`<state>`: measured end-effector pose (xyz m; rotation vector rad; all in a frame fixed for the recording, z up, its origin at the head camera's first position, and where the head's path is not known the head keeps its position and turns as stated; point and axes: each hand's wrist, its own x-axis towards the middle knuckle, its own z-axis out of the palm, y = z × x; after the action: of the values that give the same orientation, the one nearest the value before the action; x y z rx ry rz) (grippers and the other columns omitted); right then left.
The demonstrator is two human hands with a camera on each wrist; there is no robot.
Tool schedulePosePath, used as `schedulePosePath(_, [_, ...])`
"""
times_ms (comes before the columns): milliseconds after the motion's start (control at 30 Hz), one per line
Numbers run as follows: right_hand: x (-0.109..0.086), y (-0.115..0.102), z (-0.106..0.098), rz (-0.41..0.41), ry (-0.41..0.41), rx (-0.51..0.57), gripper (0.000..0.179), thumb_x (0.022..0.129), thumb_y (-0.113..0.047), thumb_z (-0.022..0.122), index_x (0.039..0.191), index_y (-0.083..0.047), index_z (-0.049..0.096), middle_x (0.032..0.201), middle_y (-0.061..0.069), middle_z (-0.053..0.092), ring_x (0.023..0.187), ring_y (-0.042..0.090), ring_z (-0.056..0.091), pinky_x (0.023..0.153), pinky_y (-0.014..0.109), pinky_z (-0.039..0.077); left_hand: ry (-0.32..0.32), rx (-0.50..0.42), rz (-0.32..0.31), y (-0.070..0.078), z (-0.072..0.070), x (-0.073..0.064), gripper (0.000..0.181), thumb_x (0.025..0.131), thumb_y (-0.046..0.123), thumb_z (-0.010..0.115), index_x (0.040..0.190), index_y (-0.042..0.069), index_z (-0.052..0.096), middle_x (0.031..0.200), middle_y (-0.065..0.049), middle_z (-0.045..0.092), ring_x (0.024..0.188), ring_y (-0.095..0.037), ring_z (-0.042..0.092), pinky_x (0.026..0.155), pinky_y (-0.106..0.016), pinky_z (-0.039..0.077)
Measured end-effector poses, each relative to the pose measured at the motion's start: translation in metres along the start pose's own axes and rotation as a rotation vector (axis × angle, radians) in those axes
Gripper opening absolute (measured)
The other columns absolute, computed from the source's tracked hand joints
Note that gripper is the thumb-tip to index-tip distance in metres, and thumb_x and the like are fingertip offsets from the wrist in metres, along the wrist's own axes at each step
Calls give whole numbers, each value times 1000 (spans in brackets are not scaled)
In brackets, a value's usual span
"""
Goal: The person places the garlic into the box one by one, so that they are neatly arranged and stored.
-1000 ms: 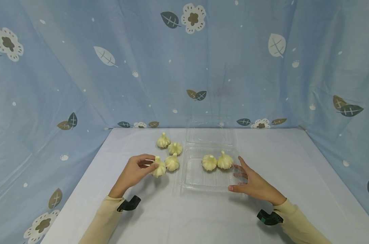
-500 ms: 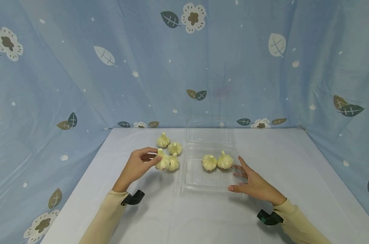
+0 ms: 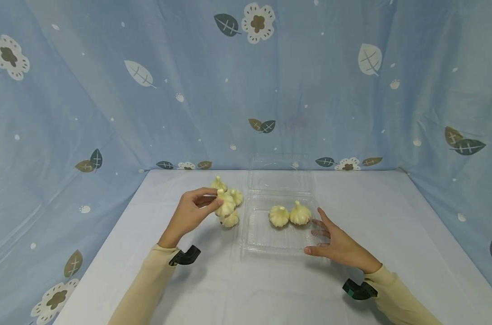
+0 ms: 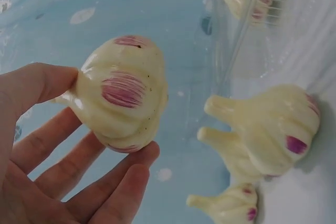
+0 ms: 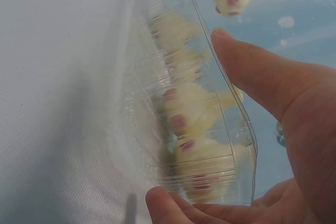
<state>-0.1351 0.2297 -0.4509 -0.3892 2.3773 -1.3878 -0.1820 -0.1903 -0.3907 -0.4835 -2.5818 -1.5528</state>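
Observation:
My left hand [image 3: 189,214] holds a garlic bulb [image 4: 126,93], pale cream with purple streaks, between thumb and fingers. In the head view this bulb overlaps three others: one garlic bulb [image 3: 229,220] in front, another [image 3: 237,197] to the right, a third [image 3: 218,183] behind. To their right stands a clear plastic box [image 3: 260,239], its base holding two garlic bulbs [image 3: 279,216] side by side. My right hand [image 3: 343,246] grips the box at its front right corner, thumb along the front and fingers round the right side.
The box's clear lid [image 3: 280,178] stands open at the back, before a blue patterned curtain [image 3: 331,90]. A white cloth [image 3: 372,212] covers the table. Each wrist wears a black camera [image 3: 185,255].
My left hand has carried its garlic bulb away from me and to the right, over the loose bulbs. My right hand and the box have stayed in place.

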Motion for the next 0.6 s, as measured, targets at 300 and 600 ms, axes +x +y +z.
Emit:
schedulePosePath(300, [1, 0, 0, 7, 6, 3, 122, 92, -31, 80, 165, -10, -16, 170, 29, 15, 150, 53, 35, 108, 54, 53, 1, 10, 19, 8, 4, 7, 30, 95, 27, 77, 121, 12, 75, 125, -11, 75, 121, -32, 69, 110, -46, 54])
schedulePosePath(600, [0, 0, 1, 9, 10, -10, 123, 92, -33, 81, 165, -10, -16, 170, 29, 16, 150, 52, 36, 107, 53, 54, 1, 54, 68, 12, 6, 15, 27, 95, 27, 77, 118, 12, 78, 125, -9, 74, 115, -29, 69, 104, -55, 53])
